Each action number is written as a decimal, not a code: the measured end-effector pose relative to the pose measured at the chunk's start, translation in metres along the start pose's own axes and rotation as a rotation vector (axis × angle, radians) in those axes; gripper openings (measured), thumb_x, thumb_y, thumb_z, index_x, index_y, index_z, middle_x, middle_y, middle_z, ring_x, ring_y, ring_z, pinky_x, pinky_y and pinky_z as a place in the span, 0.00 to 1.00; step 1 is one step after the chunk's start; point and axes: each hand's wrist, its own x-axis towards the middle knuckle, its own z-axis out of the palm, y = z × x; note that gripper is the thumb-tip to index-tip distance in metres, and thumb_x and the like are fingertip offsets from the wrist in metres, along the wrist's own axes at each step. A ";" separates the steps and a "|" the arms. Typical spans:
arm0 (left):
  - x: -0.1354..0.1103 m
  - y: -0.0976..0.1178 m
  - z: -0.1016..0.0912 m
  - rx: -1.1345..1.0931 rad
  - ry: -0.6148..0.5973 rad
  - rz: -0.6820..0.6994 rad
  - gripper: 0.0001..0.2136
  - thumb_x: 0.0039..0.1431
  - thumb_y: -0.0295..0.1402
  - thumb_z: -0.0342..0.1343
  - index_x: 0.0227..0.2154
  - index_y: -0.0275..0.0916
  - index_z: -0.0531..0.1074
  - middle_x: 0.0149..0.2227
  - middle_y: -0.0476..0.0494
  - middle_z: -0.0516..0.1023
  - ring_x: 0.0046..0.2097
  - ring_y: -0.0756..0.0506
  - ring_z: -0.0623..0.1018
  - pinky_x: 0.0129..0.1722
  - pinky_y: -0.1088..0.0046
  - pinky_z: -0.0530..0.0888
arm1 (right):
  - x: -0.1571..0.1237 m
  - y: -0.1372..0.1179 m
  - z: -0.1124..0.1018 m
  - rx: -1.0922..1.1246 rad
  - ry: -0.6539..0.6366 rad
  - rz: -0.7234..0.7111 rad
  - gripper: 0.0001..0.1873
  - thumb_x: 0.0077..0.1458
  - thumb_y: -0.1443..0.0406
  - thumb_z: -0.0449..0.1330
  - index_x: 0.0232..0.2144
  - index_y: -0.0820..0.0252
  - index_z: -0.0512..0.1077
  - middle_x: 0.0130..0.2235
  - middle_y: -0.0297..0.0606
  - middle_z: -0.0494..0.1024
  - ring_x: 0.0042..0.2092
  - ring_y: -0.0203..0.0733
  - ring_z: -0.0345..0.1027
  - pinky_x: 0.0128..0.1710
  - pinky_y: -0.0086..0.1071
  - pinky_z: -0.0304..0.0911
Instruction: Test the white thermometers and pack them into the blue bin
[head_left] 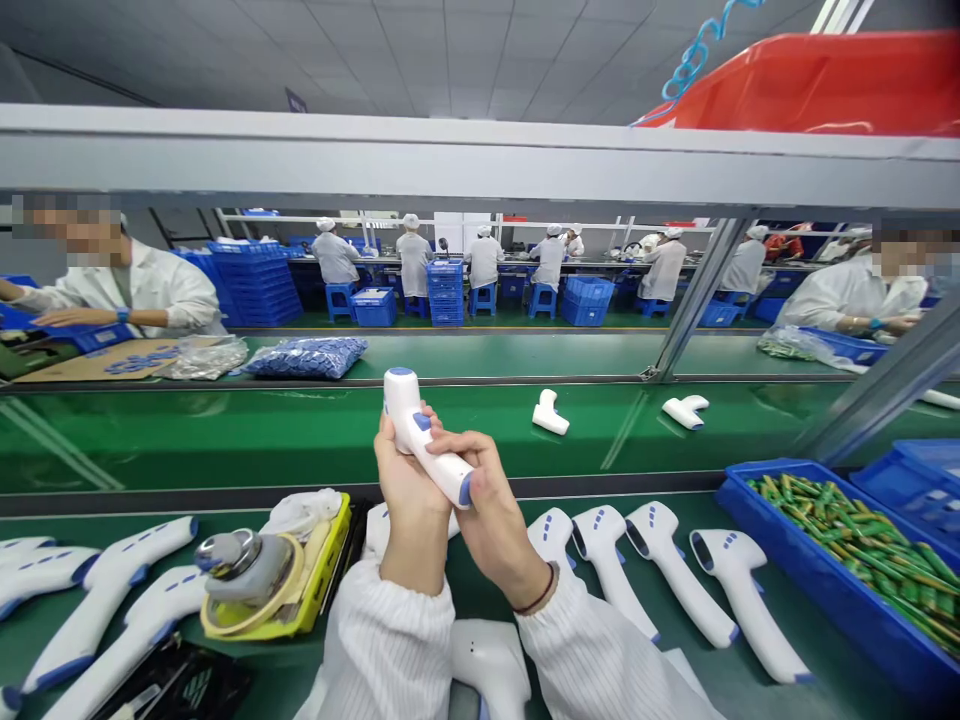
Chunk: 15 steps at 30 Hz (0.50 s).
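Observation:
A white infrared thermometer (pixel 433 455) with a blue trigger and blue end caps is held up in front of me, tilted. My left hand (pixel 409 495) is wrapped round its body from below and behind. The fingers and thumb of my right hand (pixel 495 510) close on the lower handle near the blue base cap. Under my wrists another white thermometer (pixel 491 665) lies on the bench, partly covered by my sleeves. To the right lies a row of similar thermometers (pixel 675 575); more thermometers (pixel 112 580) lie to the left.
A yellow tray (pixel 326 570) with a metal-topped bottle (pixel 240 565) stands left. At right, a blue bin (pixel 817 570) holds green-and-gold pieces. Two thermometer units lie on the green conveyor (pixel 225 430). A shelf beam (pixel 480 160) crosses above; co-workers sit beyond.

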 end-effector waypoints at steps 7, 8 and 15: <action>0.000 -0.006 -0.003 0.046 0.000 0.310 0.15 0.61 0.36 0.51 0.51 0.50 0.62 0.30 0.52 0.76 0.28 0.51 0.76 0.31 0.78 0.72 | 0.021 0.011 -0.013 0.093 0.111 0.209 0.11 0.55 0.58 0.59 0.39 0.51 0.63 0.43 0.36 0.78 0.58 0.46 0.67 0.60 0.45 0.61; 0.001 -0.006 -0.004 0.055 -0.005 0.319 0.15 0.61 0.36 0.51 0.51 0.49 0.63 0.31 0.52 0.76 0.30 0.51 0.77 0.33 0.77 0.73 | 0.031 0.013 -0.025 -0.128 0.096 0.250 0.11 0.59 0.57 0.54 0.42 0.52 0.62 0.45 0.38 0.77 0.56 0.45 0.68 0.58 0.44 0.64; 0.009 -0.001 -0.007 0.100 0.020 0.352 0.13 0.61 0.34 0.52 0.48 0.47 0.65 0.40 0.52 0.76 0.33 0.52 0.79 0.39 0.76 0.74 | 0.097 0.037 -0.157 -1.200 0.271 0.469 0.16 0.59 0.65 0.60 0.49 0.63 0.69 0.58 0.48 0.67 0.60 0.51 0.60 0.59 0.50 0.58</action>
